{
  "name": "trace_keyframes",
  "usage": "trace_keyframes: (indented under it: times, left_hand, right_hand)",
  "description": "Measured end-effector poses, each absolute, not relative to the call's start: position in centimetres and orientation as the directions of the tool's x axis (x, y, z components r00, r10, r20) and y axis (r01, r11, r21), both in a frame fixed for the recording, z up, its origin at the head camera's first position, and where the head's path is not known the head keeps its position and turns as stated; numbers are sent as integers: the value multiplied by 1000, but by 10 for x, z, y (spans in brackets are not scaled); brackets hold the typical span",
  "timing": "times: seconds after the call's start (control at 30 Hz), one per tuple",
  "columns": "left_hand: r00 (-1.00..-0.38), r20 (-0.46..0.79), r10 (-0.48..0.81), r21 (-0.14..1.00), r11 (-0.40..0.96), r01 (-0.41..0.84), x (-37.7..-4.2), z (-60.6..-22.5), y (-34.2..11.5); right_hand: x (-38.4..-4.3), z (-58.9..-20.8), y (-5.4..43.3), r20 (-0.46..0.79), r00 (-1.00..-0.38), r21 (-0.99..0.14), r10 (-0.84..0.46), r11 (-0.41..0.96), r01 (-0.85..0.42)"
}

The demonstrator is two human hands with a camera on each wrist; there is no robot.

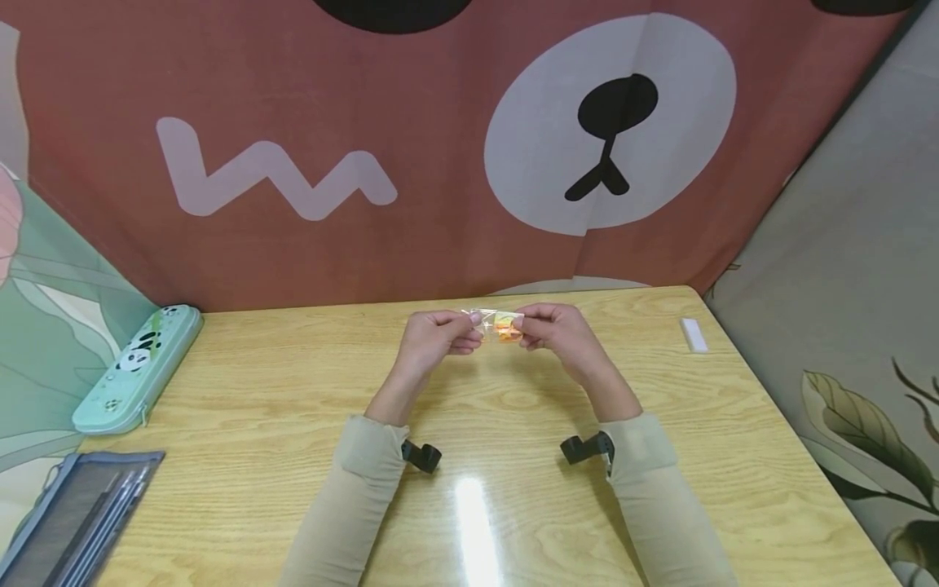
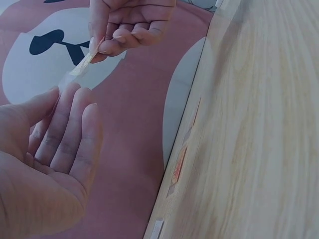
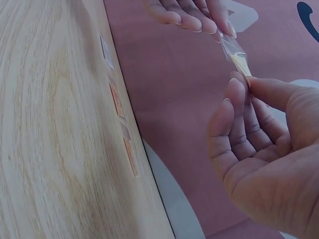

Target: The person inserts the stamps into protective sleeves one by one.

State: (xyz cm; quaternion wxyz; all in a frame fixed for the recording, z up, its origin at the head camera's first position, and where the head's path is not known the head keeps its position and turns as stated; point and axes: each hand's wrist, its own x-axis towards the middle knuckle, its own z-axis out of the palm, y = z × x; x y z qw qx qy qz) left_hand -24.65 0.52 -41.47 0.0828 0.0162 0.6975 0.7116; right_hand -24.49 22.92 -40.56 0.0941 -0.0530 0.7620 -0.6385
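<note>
A small clear plastic packet (image 1: 506,326) with an orange and yellow print is stretched between the two hands near the table's back edge. My left hand (image 1: 438,338) pinches its transparent left end between thumb and fingers. On the coloured end, my right hand (image 1: 561,334) grips with thumb and forefinger. In the left wrist view the packet (image 2: 82,65) is seen nearly edge-on, above the left hand (image 2: 55,144). The right wrist view shows a clear, pale yellow strip of the packet (image 3: 238,59) running down to the right hand (image 3: 264,134).
Far left on the table (image 1: 279,489) lie a mint pencil case (image 1: 135,375) with a panda and a mesh zip pouch (image 1: 81,522) holding pens. A white block (image 1: 694,335) sits at the right. Small orange flat pieces (image 3: 130,154) show along the table edge.
</note>
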Motion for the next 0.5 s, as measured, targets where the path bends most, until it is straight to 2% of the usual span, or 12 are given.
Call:
trace_keyframes:
  times: [0.27,0.5]
  left_hand:
    - [-987,-106,124,994,-15,-108,-246,-414,4]
    - [-986,-85,143,995,-40,-91,-247,-415,5]
  right_hand:
    - [-245,-406,228,-73,-975,-989,-211,144,43]
    - [-246,-409,229,-88,-972,-984,-219,168,51]
